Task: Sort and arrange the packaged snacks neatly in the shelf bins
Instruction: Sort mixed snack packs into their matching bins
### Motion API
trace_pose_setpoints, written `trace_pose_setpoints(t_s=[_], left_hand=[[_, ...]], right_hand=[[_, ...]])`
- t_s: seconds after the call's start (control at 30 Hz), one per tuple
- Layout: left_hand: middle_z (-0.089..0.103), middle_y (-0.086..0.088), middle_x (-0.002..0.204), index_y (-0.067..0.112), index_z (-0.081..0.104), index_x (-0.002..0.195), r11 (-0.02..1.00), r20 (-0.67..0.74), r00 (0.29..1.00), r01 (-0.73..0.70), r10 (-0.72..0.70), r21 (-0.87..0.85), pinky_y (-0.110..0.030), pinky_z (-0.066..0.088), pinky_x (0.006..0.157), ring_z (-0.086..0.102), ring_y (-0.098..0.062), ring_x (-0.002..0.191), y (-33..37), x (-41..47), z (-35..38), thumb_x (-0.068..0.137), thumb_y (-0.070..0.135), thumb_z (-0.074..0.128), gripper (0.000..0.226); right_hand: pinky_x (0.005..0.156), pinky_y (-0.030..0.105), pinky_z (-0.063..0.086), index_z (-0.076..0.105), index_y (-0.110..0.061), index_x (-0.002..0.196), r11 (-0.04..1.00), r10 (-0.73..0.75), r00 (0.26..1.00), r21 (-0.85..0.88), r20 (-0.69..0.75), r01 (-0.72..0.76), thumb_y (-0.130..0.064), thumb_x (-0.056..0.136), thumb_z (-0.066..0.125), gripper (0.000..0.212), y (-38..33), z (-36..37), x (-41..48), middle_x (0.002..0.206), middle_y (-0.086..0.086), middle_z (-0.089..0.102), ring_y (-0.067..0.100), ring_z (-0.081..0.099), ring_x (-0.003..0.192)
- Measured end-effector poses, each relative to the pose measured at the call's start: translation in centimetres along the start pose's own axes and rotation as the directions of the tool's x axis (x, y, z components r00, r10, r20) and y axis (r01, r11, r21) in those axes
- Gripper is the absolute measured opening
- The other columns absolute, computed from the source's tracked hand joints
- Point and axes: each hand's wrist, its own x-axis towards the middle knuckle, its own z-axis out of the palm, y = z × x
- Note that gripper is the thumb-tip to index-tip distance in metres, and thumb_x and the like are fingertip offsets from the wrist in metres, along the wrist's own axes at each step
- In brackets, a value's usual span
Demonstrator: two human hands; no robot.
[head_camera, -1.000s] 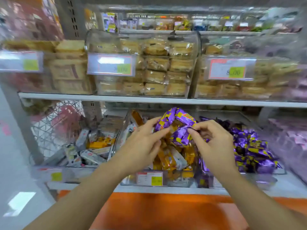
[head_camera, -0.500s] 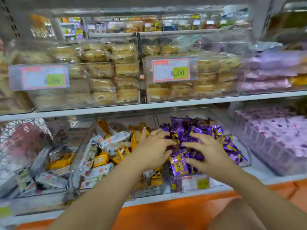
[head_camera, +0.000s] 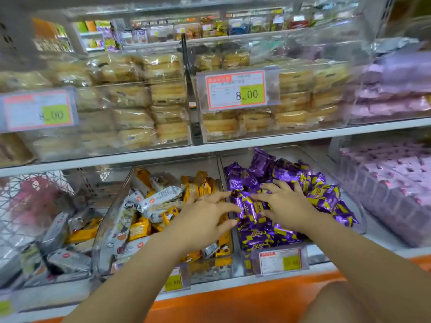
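Head view: On the lower shelf stand clear bins side by side. The right bin is heaped with purple packs, which lie loose and at all angles, some piled up at the back. The right hand lies palm down on this heap, fingers spread and nearly straight, pressing on the packs near the middle of the bin. The left hand reaches over the wall between this bin and the middle bin. Its fingers are spread too, with the tips just at the nearest purple packs, though motion blur makes it hard to say whether they touch. Neither hand has a grip on anything; no fingers curl round a pack.

The middle bin holds a jumble of orange packs and white packs. A further bin to the left holds grey packs and a few orange ones. A small tag hangs on the front of the right bin.

On the upper shelf, clear boxes hold stacked yellow cakes, and a price tag on one box reads 8.00. Pink packs fill the bins at far right on both shelves. Below the lower shelf runs an orange base.
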Motion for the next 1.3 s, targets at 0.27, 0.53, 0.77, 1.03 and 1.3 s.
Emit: trace_pose_setpoints(t_s=[0.27, 0.53, 0.77, 1.03, 1.3], left_hand=[[0.025, 0.017, 0.15, 0.046, 0.039, 0.137, 0.995, -0.234, 0.969, 0.089, -0.079, 0.034, -0.048, 0.004, 0.118, 0.016, -0.012, 0.142, -4.5, -3.3, -1.6, 0.092, 0.057, 0.042, 0.046], [-0.018, 0.011, 0.156, 0.053, 0.001, 0.144, 0.954, 0.046, 0.966, 0.243, -0.255, 0.177, -0.053, 0.003, 0.115, -0.002, -0.027, 0.146, -10.1, -6.7, -0.2, 0.069, 0.082, 0.05, 0.093], [0.013, -0.004, 0.152, 0.047, 0.011, 0.145, 0.936, -0.116, 0.942, 0.327, -0.314, 0.128, -0.043, 0.023, 0.11, 0.025, -0.028, 0.138, -11.6, -7.0, 0.3, 0.079, 0.07, 0.051, 0.08], [0.027, 0.0, 0.138, 0.043, 0.027, 0.139, 0.942, -0.198, 0.926, 0.334, -0.323, 0.024, -0.036, 0.035, 0.101, 0.039, -0.025, 0.124, -11.9, -6.7, 0.3, 0.074, 0.071, 0.057, 0.077], [-0.006, -0.002, 0.157, 0.053, -0.016, 0.141, 0.958, 0.191, 0.939, 0.285, -0.286, 0.033, -0.05, 0.016, 0.116, 0.008, -0.036, 0.144, -12.1, -8.2, -1.1, 0.065, 0.075, 0.064, 0.113]], right_hand=[[0.106, 0.036, 0.031, 0.058, -0.03, 0.125, 0.927, -0.088, 0.926, 0.309, -0.368, 0.211, -0.039, 0.09, 0.058, 0.036, -5.7, -5.0, -1.1, 0.133, -0.009, 0.053, 0.015, 0.047, 0.124], [0.117, 0.041, 0.018, 0.003, -0.035, 0.15, 0.872, -0.291, 0.945, 0.449, 0.152, 0.196, -0.064, 0.068, 0.07, 0.11, -13.2, -4.7, 4.0, 0.159, 0.0, 0.006, 0.021, 0.005, 0.145], [0.114, 0.042, 0.024, 0.01, -0.044, 0.147, 0.783, -0.27, 0.963, 0.579, -0.016, 0.229, -0.064, 0.059, 0.076, 0.112, -14.3, -3.3, 5.5, 0.154, -0.005, 0.02, 0.02, 0.014, 0.143], [0.115, 0.041, 0.022, 0.029, -0.044, 0.143, 0.815, -0.164, 0.986, 0.559, -0.03, 0.153, -0.071, 0.063, 0.066, 0.092, -14.8, -3.0, 3.8, 0.156, 0.003, 0.014, 0.023, 0.012, 0.145], [0.109, 0.041, 0.031, 0.016, -0.043, 0.146, 0.943, -0.24, 0.968, 0.253, 0.075, 0.215, -0.073, 0.058, 0.068, 0.106, -15.6, -4.1, 3.0, 0.159, -0.004, -0.003, 0.025, 0.022, 0.142]])
